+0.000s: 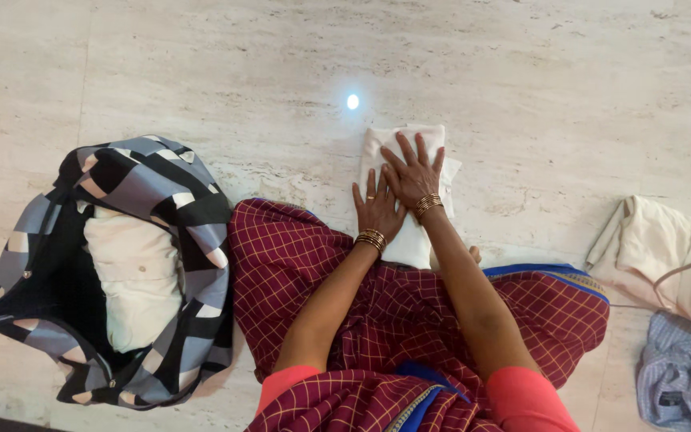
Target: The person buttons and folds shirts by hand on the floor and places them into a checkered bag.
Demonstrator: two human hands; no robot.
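A folded cream cloth (425,140) lies on the pale stone floor just ahead of my knees. My left hand (377,208) rests flat on its near left part, fingers spread. Partly overlapping that hand, my right hand (413,174) presses flat on the middle of the cloth. Both wrists carry gold bangles. Neither hand grips anything; the palms lie on the fabric. My lap is covered by maroon checked fabric (321,264).
A large black, grey and white patterned bag (161,192) stands open at the left with a folded cream garment (133,276) inside. At the right edge lie a cream garment (653,248) and a blue striped shirt (677,376). A light spot (353,102) reflects off the floor.
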